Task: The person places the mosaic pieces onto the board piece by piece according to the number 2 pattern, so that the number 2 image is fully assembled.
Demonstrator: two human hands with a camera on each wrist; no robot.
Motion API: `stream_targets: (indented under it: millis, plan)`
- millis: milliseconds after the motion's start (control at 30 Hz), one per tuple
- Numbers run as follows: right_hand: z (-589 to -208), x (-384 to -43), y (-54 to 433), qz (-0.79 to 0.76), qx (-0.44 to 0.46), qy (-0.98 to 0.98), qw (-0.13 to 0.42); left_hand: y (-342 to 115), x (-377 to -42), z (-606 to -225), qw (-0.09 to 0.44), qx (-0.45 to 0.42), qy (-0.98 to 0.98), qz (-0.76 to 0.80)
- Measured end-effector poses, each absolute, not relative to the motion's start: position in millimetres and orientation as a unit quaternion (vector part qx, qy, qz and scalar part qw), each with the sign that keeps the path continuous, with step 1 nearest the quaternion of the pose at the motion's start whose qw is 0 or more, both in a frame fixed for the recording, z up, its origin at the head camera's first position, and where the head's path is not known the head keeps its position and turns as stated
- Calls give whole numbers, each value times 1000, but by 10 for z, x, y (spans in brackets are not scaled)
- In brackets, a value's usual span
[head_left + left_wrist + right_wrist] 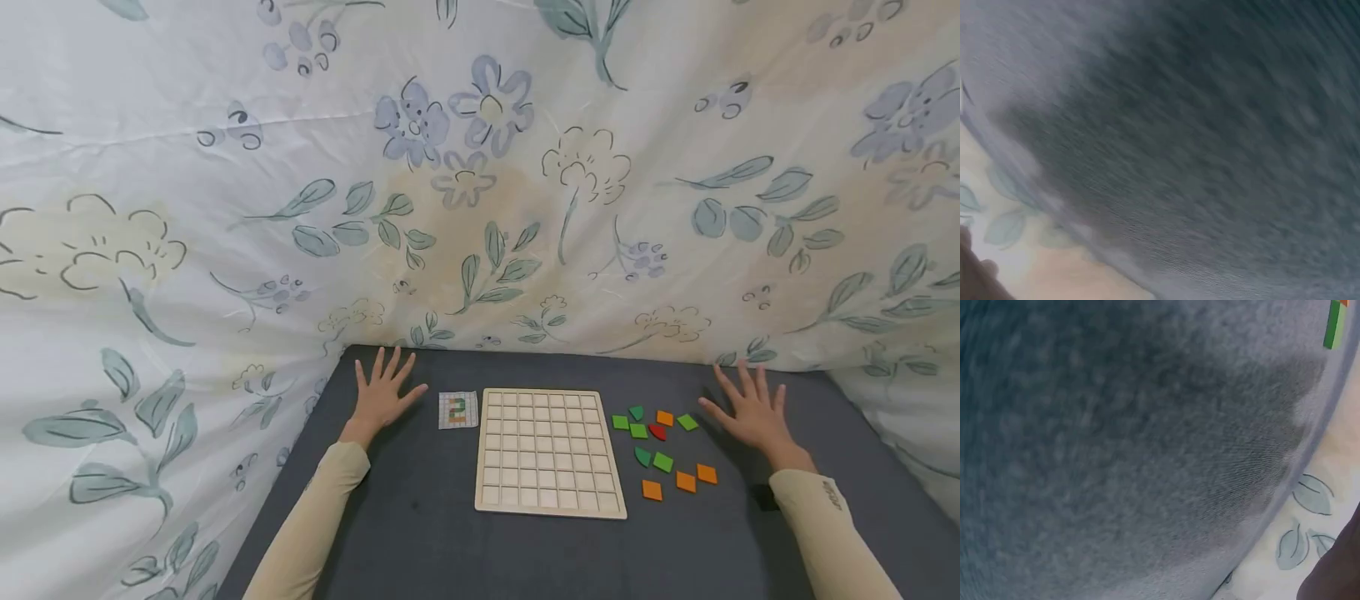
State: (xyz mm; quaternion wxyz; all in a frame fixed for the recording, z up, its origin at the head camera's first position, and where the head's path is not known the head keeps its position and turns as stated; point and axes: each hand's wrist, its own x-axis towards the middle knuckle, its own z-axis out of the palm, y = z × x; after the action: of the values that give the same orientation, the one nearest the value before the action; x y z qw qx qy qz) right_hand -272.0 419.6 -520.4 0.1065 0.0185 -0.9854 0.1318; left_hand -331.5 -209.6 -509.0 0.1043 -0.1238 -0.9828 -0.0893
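Holding nothing in the left hand [381,404], with fingers spread wide near the card [457,410]; likewise holding nothing in the right hand [756,419], splayed near the tiles [663,462]. Between both hands, flat on the table [420,542], a gridded board [551,451], with the card just beside its left edge and the green, orange and red tiles scattered off its right.

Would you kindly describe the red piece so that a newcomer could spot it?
On the dark tabletop, find the pale gridded board. Loose pieces lie between it and the right hand; in their upper group, just below an orange piece, is the red piece. It alone is red, among green and orange neighbours.
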Motion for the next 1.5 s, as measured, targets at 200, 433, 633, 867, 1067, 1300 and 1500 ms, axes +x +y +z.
stream_targets:
  millis: [200, 433, 633, 867, 1067, 1300, 1500]
  plan:
    - [-5156, -2724, 4086, 153, 29, -983, 93, -1946, -3264, -5073, 74, -132, -984, -95]
    - [-5102, -2745, 3956, 165, 63, -981, 80, -1809, -3191, -5078, 56, -143, -982, -111]
    - [-5059, -2731, 3865, 180, 82, -978, 65, -1688, -3085, -5082, 43, -152, -978, -133]
    - [-5080, -2724, 3810, 204, 89, -975, 19, -1561, -2957, -5095, 42, -172, -972, -153]
    - [-5124, -2704, 3767, 217, 85, -972, -23, -1461, -2857, -5099, 22, -179, -968, -172]
    - [-5112, -2675, 3681, 223, 97, -970, -29, -1385, -2731, -5092, -22, -188, -962, -195]
    - [-5142, -2682, 3696, 229, 101, -968, -34, -1317, -2640, -5090, -70, -192, -955, -217]
